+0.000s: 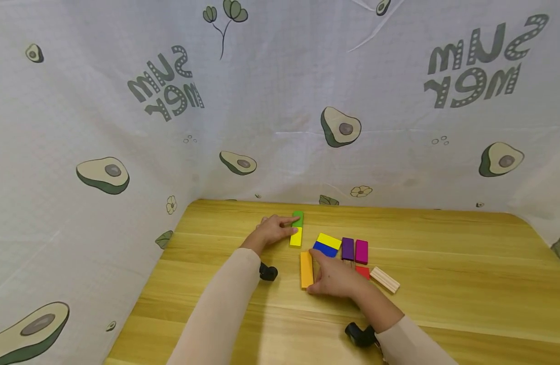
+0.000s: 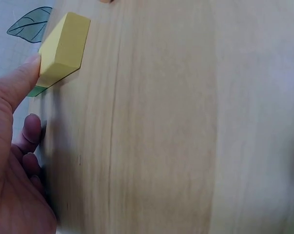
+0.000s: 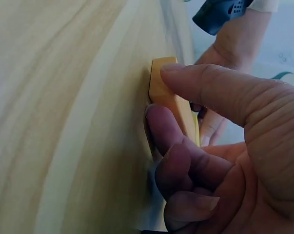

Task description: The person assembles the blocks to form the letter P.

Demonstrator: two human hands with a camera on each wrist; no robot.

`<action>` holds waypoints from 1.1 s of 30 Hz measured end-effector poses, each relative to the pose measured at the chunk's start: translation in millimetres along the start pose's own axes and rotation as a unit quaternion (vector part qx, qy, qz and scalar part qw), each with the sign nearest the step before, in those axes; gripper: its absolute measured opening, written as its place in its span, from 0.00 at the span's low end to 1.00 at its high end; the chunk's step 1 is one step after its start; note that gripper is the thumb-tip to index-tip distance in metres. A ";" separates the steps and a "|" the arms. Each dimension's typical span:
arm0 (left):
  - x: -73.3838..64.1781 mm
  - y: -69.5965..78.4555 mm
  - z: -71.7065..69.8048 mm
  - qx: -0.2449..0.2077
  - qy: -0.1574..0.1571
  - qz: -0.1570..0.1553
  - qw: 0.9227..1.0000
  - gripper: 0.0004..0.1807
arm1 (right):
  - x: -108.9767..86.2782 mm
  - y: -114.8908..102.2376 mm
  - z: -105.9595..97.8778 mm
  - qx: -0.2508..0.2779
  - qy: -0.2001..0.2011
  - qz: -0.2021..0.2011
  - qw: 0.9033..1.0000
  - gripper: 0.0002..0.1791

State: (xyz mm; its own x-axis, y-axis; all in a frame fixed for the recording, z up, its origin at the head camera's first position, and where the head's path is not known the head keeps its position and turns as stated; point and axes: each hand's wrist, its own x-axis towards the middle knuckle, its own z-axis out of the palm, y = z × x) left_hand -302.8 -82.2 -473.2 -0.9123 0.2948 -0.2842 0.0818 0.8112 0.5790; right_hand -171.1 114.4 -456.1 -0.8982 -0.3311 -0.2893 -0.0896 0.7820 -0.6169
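On the tabletop, my left hand [image 1: 273,229] touches two blocks that lie end to end, one green [image 1: 298,218] and one yellow [image 1: 296,237]. Its index finger reaches straight onto the green one, and the thumb rests against the side of the yellow block [image 2: 64,48]. My right hand [image 1: 336,276] holds an orange block [image 1: 306,270] lengthwise, thumb at the near end and index finger at the far end. In the right wrist view, the thumb presses the end of the orange block [image 3: 162,80]; the remaining fingers are curled beside it.
Just beyond the right hand lie a yellow block [image 1: 330,241] and a blue block [image 1: 325,249] side by side. Purple [image 1: 347,248], magenta [image 1: 362,252] and partly hidden red [image 1: 363,272] blocks sit right of them, with a plain ridged wooden block [image 1: 385,280]. A printed curtain [image 1: 280,101] hangs behind the table.
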 end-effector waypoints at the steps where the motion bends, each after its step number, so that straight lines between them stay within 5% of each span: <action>1: 0.6 -0.1 0.0 0.001 0.000 0.001 1.000 0.26 | 0.9 0.0 0.1 -0.002 -0.001 0.003 1.000 0.55; 15: 1.8 -1.1 0.5 0.005 -0.001 -0.003 1.000 0.26 | 13.2 1.2 11.9 -0.021 0.032 -0.086 0.996 0.55; 33: 0.9 -2.2 3.1 0.010 0.007 0.001 1.000 0.25 | 27.1 0.3 19.0 -0.090 0.047 -0.116 0.988 0.45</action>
State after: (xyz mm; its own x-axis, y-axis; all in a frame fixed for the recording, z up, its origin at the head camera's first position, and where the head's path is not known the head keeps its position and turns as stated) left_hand -302.6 -82.1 -477.1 -0.9175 0.2894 -0.2727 0.0914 0.8209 0.5637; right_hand -187.3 95.6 -478.0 -0.8799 -0.4683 -0.0801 -0.3653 0.7747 -0.5161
